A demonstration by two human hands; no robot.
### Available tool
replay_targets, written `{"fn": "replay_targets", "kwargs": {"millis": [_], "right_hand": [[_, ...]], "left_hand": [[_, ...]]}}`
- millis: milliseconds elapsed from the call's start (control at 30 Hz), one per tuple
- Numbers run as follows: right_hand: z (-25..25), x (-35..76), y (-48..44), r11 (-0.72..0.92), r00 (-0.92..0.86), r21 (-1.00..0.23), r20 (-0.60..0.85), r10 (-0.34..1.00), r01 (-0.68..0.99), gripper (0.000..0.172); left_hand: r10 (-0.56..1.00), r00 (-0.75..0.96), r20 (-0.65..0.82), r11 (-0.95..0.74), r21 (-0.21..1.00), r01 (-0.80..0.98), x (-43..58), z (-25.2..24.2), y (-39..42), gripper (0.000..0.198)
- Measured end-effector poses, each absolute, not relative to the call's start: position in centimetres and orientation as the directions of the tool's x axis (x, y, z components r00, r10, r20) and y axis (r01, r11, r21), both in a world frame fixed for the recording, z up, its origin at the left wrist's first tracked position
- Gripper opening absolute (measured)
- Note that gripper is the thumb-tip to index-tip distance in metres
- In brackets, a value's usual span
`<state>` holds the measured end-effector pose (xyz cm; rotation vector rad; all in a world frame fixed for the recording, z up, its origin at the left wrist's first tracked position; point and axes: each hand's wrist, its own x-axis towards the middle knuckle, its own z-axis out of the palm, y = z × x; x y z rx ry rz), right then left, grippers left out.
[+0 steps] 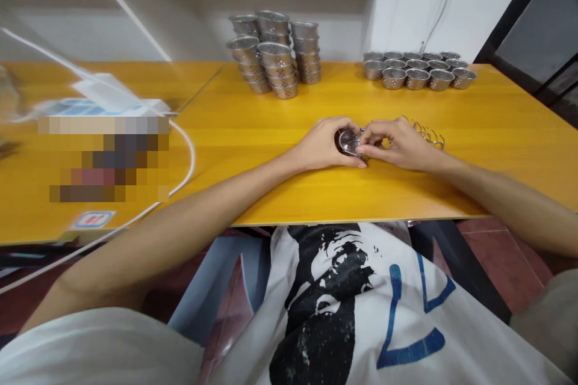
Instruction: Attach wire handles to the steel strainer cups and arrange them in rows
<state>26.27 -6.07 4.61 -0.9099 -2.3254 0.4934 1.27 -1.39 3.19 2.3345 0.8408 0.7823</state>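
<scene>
The yellow table (280,192) fills the view. At its far edge, at 12 o'clock from the hands, stand stacks of perforated cups (273,54). A single layer of like cups (418,70) sits at 1 o'clock. A white cable (189,156) loops at 9 o'clock.

At the middle, the left hand (323,144) curls around a small metal cup (348,141) resting on the table, and the right hand (400,143) pinches its 3 o'clock edge with fingertips. Bent wire pieces (428,133) lie just beside the right hand, at 2 o'clock.

The cup looks light, stiff, thin-walled and probably slick, so the rim seems the surest hold.

Fingers cover most of the cup. Whether a wire is being held cannot be told, and a patch at 9 o'clock is blurred out.
</scene>
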Motion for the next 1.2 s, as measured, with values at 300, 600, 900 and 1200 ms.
{"fn": "replay_targets", "kwargs": {"millis": [300, 600, 900, 1200], "right_hand": [[4.8, 26.7, -5.6, 0.644, -0.578, -0.576, 0.330, 0.746, 0.503, 0.029], [5.7, 26.7, -5.0, 0.636, -0.637, -0.605, 0.259, 0.726, 0.479, 0.028], [5.4, 26.9, -4.9, 0.612, -0.634, -0.651, 0.251, 0.732, 0.449, 0.033], [5.6, 27.2, -4.5, 0.588, -0.663, -0.683, 0.200, 0.721, 0.433, 0.040]], "left_hand": [[0.708, 0.625, 0.328, -0.661, 0.619, 0.424, 1.4, 3.3, -1.6, 0.067], [0.682, 0.636, 0.361, -0.690, 0.607, 0.395, 1.3, 3.0, -1.2, 0.068], [0.694, 0.638, 0.334, -0.676, 0.606, 0.419, 1.4, 3.2, -1.4, 0.072], [0.688, 0.640, 0.341, -0.683, 0.603, 0.412, 1.5, 3.1, -1.2, 0.070]]}}
